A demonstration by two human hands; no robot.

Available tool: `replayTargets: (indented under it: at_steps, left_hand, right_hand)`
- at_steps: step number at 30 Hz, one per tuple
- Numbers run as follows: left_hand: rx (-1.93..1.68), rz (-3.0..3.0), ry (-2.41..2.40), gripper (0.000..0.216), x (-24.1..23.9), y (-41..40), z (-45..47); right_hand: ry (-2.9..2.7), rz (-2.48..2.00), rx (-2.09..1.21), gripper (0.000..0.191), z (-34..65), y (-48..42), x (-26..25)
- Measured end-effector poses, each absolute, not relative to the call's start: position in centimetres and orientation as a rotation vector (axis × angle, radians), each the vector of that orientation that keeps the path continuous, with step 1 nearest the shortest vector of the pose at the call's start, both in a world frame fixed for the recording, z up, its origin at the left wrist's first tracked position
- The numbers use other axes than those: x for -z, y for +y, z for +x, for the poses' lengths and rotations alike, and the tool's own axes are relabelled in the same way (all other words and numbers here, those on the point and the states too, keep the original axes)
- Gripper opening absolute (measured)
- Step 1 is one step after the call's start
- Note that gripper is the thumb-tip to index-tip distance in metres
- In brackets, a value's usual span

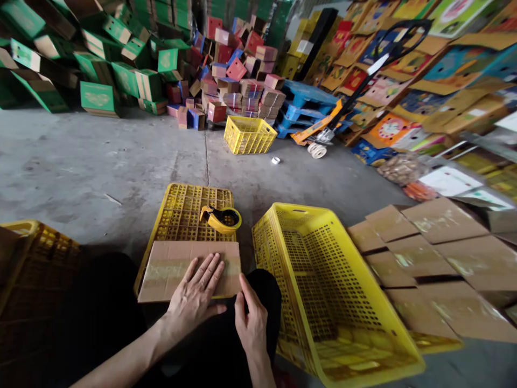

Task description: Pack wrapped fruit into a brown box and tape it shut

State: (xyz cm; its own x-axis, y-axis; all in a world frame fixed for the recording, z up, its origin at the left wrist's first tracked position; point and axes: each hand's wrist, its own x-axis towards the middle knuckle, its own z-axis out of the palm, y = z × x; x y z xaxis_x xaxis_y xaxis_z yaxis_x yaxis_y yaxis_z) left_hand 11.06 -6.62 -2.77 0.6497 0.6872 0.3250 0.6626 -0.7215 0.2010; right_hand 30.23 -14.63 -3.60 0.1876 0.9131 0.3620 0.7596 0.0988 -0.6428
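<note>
Presses flat brown cardboard box (pixel 169 269) onto near end of upturned yellow perforated plastic crate (pixel 181 207) with spread-open left hand (pixel 194 299); touches box's right corner with open right hand (pixel 252 320), yellow plastic tape dispenser (pixel 221 218) lying mid-crate.

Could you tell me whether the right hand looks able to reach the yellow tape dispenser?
Probably yes: the right hand holds nothing at the near corner of the flat brown cardboard sheet, and the yellow tape dispenser lies just beyond it on the upturned yellow plastic crate, with nothing between.

left hand (pixel 193 299) flat on cardboard box (pixel 169 269), right hand (pixel 251 319) beside
</note>
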Motion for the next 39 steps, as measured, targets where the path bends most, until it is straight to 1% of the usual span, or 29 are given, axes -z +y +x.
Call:
replayTargets:
  at_steps: [7, 11, 17, 20, 25, 30, 35, 39]
  left_hand:
    - [-0.576, 2.805, 1.134, 0.101, 2.8, -6.5, 10.9]
    - [-0.559, 2.825, 1.121, 0.102, 2.9, -6.4, 10.8]
    - [-0.577, 2.779, 1.143, 0.101, 2.7, -6.5, 10.9]
    - [-0.583, 2.788, 1.133, 0.099, 2.7, -6.5, 10.8]
    - [-0.618, 2.825, 1.102, 0.094, 3.0, -6.1, 10.4]
    - [-0.584, 2.829, 1.04, 0.086, 3.0, -5.9, 10.0]
    - [-0.506, 2.752, 1.067, 0.08, 2.5, -6.1, 8.8]
    - [-0.486, 2.676, 1.097, 0.084, 2.8, -6.7, 7.0]
  right_hand:
    - [-1.61, -1.665, -0.135, 0.037, 30.5, -13.5, 2.8]
    - [-1.624, -1.655, -0.144, 0.038, 30.5, -12.4, 2.6]
    - [-1.663, -1.639, -0.137, 0.039, 31.0, -14.1, 2.6]
    - [-1.716, -1.665, -0.116, 0.038, 31.2, -13.6, 2.4]
    - [-1.926, -1.651, 0.025, 0.045, 29.0, -9.8, 2.9]
    - [-1.94, -1.752, 0.26, 0.051, 27.0, -8.6, 4.6]
    - [-1.954, -1.738, 0.312, 0.055, 27.2, -8.5, 5.1]
    - [-1.935, -1.717, 0.335, 0.057, 27.2, -8.1, 4.9]
